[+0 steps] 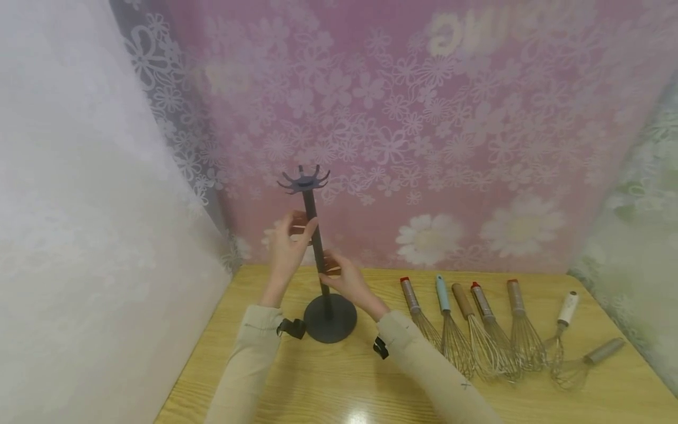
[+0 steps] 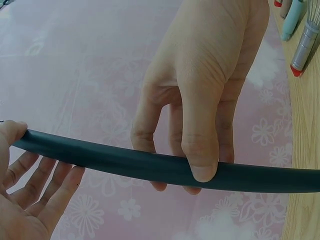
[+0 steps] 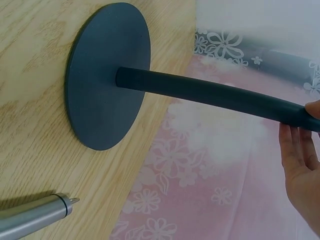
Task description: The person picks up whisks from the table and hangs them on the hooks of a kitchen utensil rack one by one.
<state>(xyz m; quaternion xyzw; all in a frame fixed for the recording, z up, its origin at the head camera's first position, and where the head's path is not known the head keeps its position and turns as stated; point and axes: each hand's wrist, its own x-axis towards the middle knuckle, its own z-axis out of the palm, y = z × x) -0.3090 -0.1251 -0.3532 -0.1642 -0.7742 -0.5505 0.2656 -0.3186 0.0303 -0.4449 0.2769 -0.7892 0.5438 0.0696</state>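
A dark hook stand point(image 1: 318, 259) stands upright, slightly tilted, on its round base, with a ring of curved hooks at its top. My left hand point(image 1: 290, 247) pinches the upper part of the pole between thumb and fingers. Lower down, my right hand point(image 1: 346, 280) also grips the pole, coming from the right. In the left wrist view the right hand's point(image 2: 205, 85) thumb lies across the pole point(image 2: 115, 160), its other fingers behind. The right wrist view shows the round base point(image 3: 107, 75) resting on the wood, the right hand point(image 3: 305, 165) at the edge.
Several whisks lie in a row on the wooden table point(image 1: 212, 359), right of the stand; among them are a blue-handled whisk point(image 1: 442, 294), a white-handled whisk point(image 1: 568, 309) and a metal-handled whisk point(image 1: 604, 351). A flowered pink curtain point(image 1: 360, 129) hangs behind.
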